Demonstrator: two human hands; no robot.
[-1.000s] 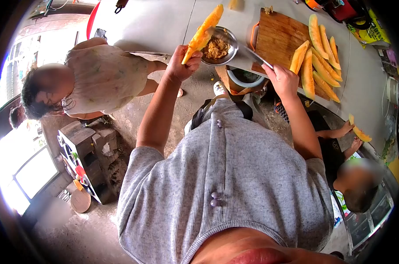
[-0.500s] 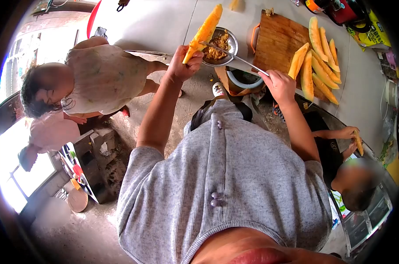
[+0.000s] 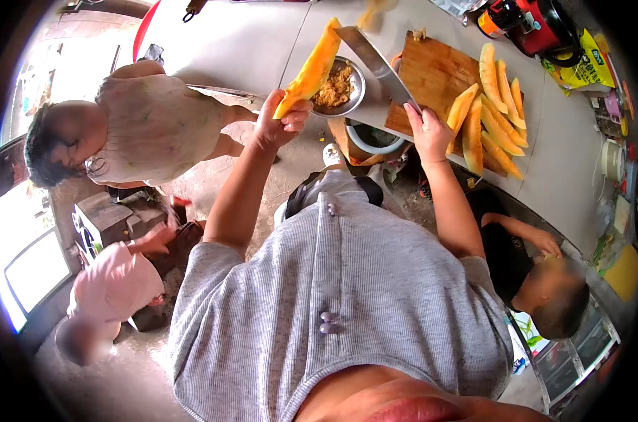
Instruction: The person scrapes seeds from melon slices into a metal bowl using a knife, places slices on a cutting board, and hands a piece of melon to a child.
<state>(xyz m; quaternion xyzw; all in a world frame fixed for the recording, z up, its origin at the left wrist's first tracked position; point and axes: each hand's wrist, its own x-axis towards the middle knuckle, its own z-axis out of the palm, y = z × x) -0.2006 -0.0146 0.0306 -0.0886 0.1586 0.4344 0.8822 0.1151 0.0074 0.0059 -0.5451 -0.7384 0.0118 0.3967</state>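
Note:
My left hand (image 3: 284, 121) is closed round the lower end of a long orange melon slice (image 3: 315, 68). In my right hand (image 3: 429, 135) is the handle of a wide-bladed knife (image 3: 379, 65), its blade tip close to the top of that slice. Below the blade and slice sits a metal bowl (image 3: 358, 95) with orange scraps (image 3: 335, 86) inside. On the right, several cut melon slices (image 3: 490, 130) lie across the right part of a wooden cutting board (image 3: 438, 70) and past its edge.
A person in a pale dress (image 3: 161, 119) stands at left; another in pink (image 3: 118, 281) is lower left. A person in black (image 3: 505, 264) is at right, a hand near the mouth. A red appliance (image 3: 544, 28) and yellow packet (image 3: 588, 67) stand at the table's back right.
The knife has risen from the slice's lower part to its top, its blade now broadside. The person in pink has moved closer. The person in black has brought a hand to the mouth.

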